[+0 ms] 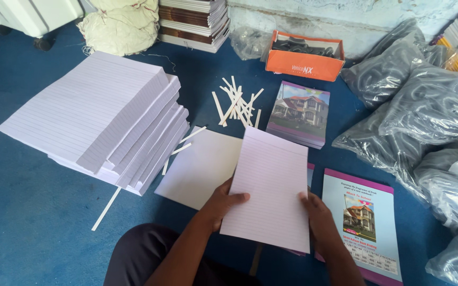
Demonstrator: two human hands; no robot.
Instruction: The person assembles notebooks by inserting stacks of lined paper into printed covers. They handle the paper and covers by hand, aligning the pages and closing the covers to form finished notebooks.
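Note:
Both my hands hold one thin bundle of lined white paper upright over the blue floor. My left hand grips its lower left edge, thumb on the front. My right hand grips the lower right edge. Under the bundle lies a plain white sheet. To the left sits a tall fanned stack of lined paper. A purple-edged printed cover with a house picture lies flat to the right.
Several white paper strips are scattered ahead, beside a small pile of house-picture covers. An orange box stands at the back. Grey plastic bags fill the right side. Book stacks and a cloth sack stand behind.

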